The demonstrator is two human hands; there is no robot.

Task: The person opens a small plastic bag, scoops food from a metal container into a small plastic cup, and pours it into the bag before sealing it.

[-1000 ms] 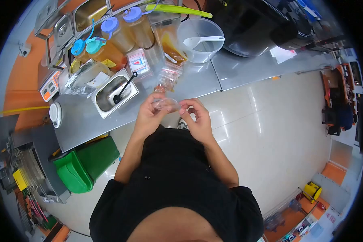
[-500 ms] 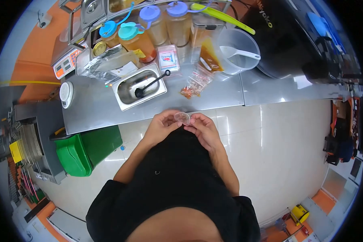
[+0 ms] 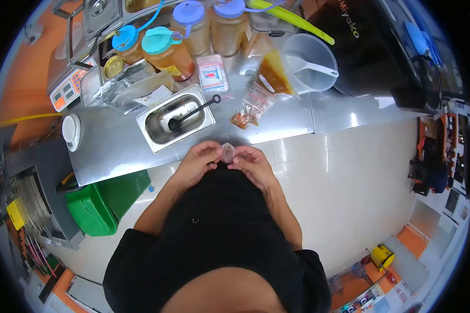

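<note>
Just in front of the counter's edge, both hands hold a small clear plastic cup [image 3: 227, 153] between them. My left hand [image 3: 198, 163] pinches its left side with thumb and fingertips. On the opposite side, the fingers of my right hand [image 3: 253, 166] close on the rim. Whether anything is inside the cup is too small to tell. Beyond the hands, a steel pan [image 3: 159, 122] stands on the counter with a black long-handled spoon [image 3: 193, 113] resting in it. A clear plastic bag [image 3: 250, 109] with reddish-orange contents lies to the right of the pan.
The steel counter [image 3: 282, 122] carries lidded jars [image 3: 167, 55], a foil pouch [image 3: 122, 86], a pack with a printed label [image 3: 212, 74], a bag of brown sauce [image 3: 274, 75] and a large translucent jug [image 3: 310, 49]. A green bin [image 3: 91, 211] stands below left.
The cup has been turned between the fingers and now shows narrower. Both hands stay on it. The camera view has shifted and tilted slightly.
</note>
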